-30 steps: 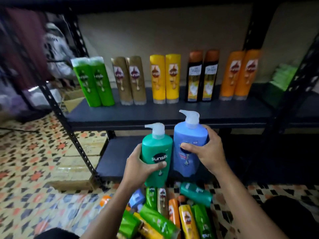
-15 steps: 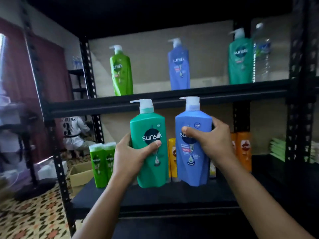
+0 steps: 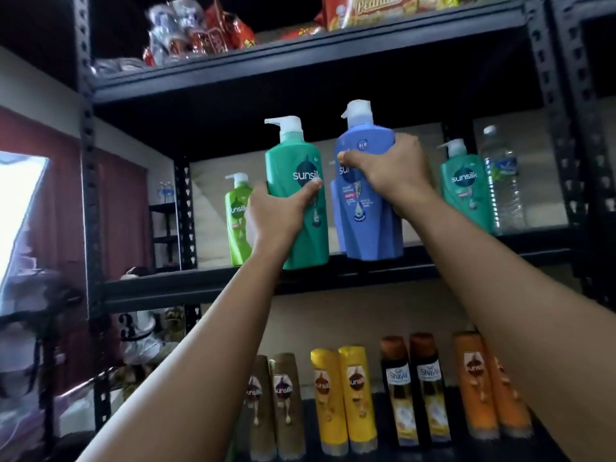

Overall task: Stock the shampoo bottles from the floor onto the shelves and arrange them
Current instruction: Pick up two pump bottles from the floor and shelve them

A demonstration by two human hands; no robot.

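My left hand (image 3: 278, 211) grips a teal pump bottle (image 3: 296, 181) and my right hand (image 3: 388, 171) grips a blue pump bottle (image 3: 366, 221). Both bottles are upright and held side by side at the front edge of the upper shelf (image 3: 333, 278). The blue bottle's base is about level with the shelf surface, the teal one's base overlaps the shelf's front edge. On that shelf stand a light green pump bottle (image 3: 237, 225) at the left and another teal pump bottle (image 3: 466, 191) at the right. A second blue bottle is mostly hidden behind the held one.
A clear water bottle (image 3: 501, 181) stands at the right end of the upper shelf. Snack packets (image 3: 200, 31) fill the top shelf. Below, brown (image 3: 283, 405), yellow (image 3: 343, 395), black (image 3: 413, 388) and orange tube bottles (image 3: 480, 381) stand in pairs. Black uprights (image 3: 87, 161) frame the rack.
Both hands have lifted the teal and blue pump bottles from the lower shelf level up to the upper shelf. The view has tilted upward with them.
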